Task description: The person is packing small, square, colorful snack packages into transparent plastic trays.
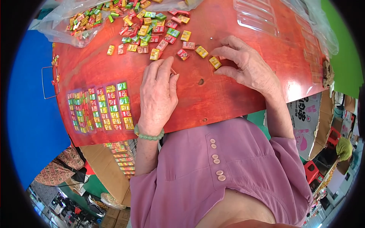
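My right hand [247, 66] is at the centre right, its thumb and fingertips closed about a small yellow box [215, 62] at the tabletop. Palm down to the left of it, my left hand [156, 93] has thumb and forefinger drawn together on a small pinkish-red box [173, 71], mostly hidden by the fingers. Beyond both hands spreads a loose pile of small red, yellow and green boxes [154, 32]. Another yellow box [201, 51] lies just left of my right fingertips, and a red box [183, 54] sits between the hands.
Clear trays filled with boxes [114, 106] lie at the table's left. Empty clear plastic trays [256, 17] rest at the far right. A plastic bag [72, 36] of boxes is at the far left. Below the red table [224, 98] stands a carton [110, 171] holding filled trays.
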### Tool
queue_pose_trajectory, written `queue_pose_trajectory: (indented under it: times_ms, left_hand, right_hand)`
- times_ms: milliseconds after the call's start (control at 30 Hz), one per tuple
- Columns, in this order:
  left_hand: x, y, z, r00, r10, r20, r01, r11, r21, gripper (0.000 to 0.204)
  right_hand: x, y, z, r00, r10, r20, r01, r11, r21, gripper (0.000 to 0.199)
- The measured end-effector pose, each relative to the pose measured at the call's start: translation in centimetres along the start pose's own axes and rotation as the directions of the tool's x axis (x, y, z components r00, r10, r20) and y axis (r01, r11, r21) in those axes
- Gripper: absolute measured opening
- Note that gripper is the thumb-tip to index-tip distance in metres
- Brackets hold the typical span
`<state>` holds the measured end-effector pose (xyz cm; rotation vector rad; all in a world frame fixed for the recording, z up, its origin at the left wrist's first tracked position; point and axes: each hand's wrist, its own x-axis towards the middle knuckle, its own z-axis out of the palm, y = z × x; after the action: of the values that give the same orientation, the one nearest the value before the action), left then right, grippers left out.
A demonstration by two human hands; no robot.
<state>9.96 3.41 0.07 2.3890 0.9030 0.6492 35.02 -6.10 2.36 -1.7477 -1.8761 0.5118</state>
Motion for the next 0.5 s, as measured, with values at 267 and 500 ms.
queue_pose_trajectory:
  times_ms: [267,500]
  left_hand:
    - [0.0,-1.1,-2.2,0.994,-0.052,-0.1,0.064,0.991,0.114,0.038]
    - [2.5,-1.9,-1.9,0.992,-0.073,-0.101,0.091,0.979,0.184,0.036]
  right_hand:
    - [0.2,-0.7,0.5,0.996,0.067,0.057,-0.072,0.993,0.089,0.032]
    - [1.3,-0.5,1.1,0.99,0.113,-0.089,-0.115,0.993,-0.019,0.029]
